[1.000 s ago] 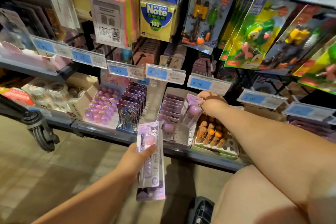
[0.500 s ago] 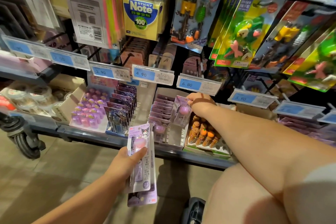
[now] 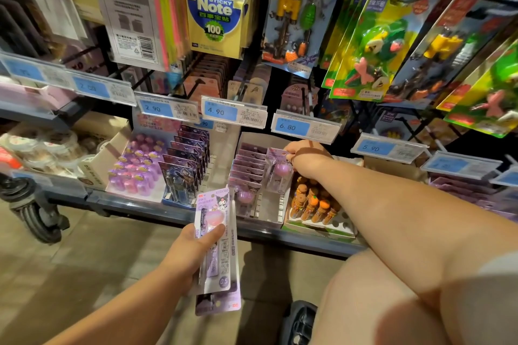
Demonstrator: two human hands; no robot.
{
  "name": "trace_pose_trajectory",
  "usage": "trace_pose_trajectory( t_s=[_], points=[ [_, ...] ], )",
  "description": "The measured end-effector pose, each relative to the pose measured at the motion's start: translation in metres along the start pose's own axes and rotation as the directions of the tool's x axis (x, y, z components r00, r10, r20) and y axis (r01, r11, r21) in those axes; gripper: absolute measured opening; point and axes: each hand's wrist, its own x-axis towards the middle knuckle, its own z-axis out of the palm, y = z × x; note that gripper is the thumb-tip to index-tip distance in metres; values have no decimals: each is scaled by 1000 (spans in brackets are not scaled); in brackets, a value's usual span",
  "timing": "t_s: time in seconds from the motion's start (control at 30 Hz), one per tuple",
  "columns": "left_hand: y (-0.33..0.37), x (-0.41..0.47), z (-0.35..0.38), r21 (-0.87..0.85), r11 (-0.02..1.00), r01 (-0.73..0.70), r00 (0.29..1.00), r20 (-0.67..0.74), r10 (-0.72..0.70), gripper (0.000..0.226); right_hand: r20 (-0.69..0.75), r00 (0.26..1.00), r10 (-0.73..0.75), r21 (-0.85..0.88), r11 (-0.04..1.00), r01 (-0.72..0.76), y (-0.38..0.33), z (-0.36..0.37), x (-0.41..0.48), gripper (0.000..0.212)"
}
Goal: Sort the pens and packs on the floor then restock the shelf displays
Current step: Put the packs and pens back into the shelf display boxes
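The right hand reaches into the white box on the bottom shelf. Its fingers are curled and pinch the top edge of one pack. This pack stands upright at the right side of the box, just beside a row of the same purple cards. The left hand is lower, in front of the shelf and above the floor. It grips the spare packs around their middle, with the thumb pressed across the front and the other fingers hidden behind.

I think these things are very light: a thin card with a clear plastic blister over a pen. The card seems stiff but could bend. The plastic front looks slippery, so stacked ones may slide apart. The best hold is probably at the card's top or side edges, not on the round bubble.
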Motion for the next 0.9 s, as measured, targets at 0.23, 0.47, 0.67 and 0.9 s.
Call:
trace_pose_trajectory(
  t_s=[0.23,0.47,0.67,0.9],
  points=[
    [1,-1,-1,-31,1000,2,1000,-8,-3,37,-2,1000,-4,26,1000,5,4,-1,-3,31],
    [3,-4,3,-49,999,-5,1000,-7,5,33,-20,999,36,55,998,-35,6,5,2,30],
    [6,-7,0,-55,998,-9,1000,-2,9,33,-22,998,55,82,995,-53,5,5,6,32],
    [5,-4,-1,-47,999,-21,1000,12,22,33,-19,996,88,39,995,-87,1,5,8,26]
  ],
)
